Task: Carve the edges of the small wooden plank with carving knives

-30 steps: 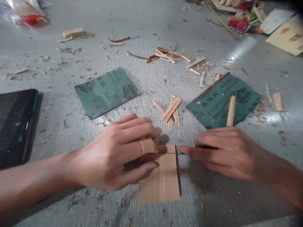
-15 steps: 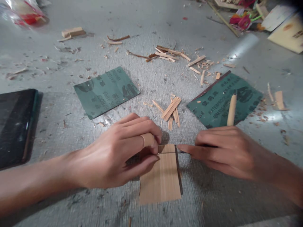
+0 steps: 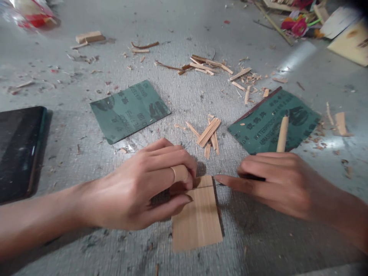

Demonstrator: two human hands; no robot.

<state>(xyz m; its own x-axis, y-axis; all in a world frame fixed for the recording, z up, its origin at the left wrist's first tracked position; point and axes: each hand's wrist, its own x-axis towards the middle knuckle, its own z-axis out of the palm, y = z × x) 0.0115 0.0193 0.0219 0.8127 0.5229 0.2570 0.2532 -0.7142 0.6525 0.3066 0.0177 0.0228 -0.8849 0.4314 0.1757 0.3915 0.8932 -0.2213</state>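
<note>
On the grey bench (image 3: 184, 103), the left hand (image 3: 143, 188) is pressing down flat on the wooden sheet (image 3: 198, 218), which has shifted slightly, while the right hand (image 3: 276, 180), closed around a thin blade (image 3: 253, 177), is still scoring across its top edge.

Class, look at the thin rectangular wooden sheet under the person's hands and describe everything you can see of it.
The thin rectangular pale wooden sheet lies flat on the grey textured floor, grain running lengthwise. A fine cut line crosses it near its far end. The left hand, with a tan bandage on one finger, presses down on its far left corner. The right hand holds a slim dark blade at its right edge, by the cut line.
</note>
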